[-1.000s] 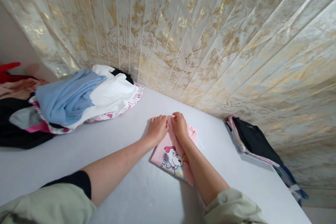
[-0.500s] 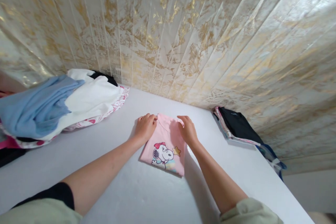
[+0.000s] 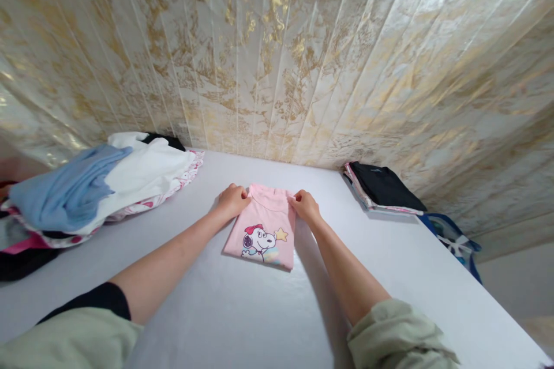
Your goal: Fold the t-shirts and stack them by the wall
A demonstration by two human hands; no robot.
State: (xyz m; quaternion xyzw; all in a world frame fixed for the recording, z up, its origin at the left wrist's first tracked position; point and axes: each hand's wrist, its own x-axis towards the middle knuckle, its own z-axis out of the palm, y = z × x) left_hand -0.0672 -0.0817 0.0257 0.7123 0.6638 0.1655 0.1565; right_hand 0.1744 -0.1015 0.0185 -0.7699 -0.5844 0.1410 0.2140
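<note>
A pink T-shirt (image 3: 268, 216) lies folded into a small rectangle on the white table (image 3: 208, 311), its collar at the far end. Its front carries a cartoon dog with a red bow and a yellow star. My left hand (image 3: 234, 200) pinches the shirt's far left corner by the collar. At the far right corner, my right hand (image 3: 305, 206) grips the fabric between thumb and fingers. Both hands are closed, and the shirt's near edge rests flat.
To the left lies a loose heap of clothes, with a blue garment (image 3: 64, 184) over a white one (image 3: 147, 170). A stack of folded clothes topped by a black garment (image 3: 385, 187) sits at the right edge, beside a blue bag (image 3: 452, 239). A gold-patterned curtain (image 3: 259, 69) hangs behind.
My right hand has gone from loose fingers beside the shirt to a pinch on its corner. The collar end now looks straighter and flatter. The camera view has shifted slightly.
</note>
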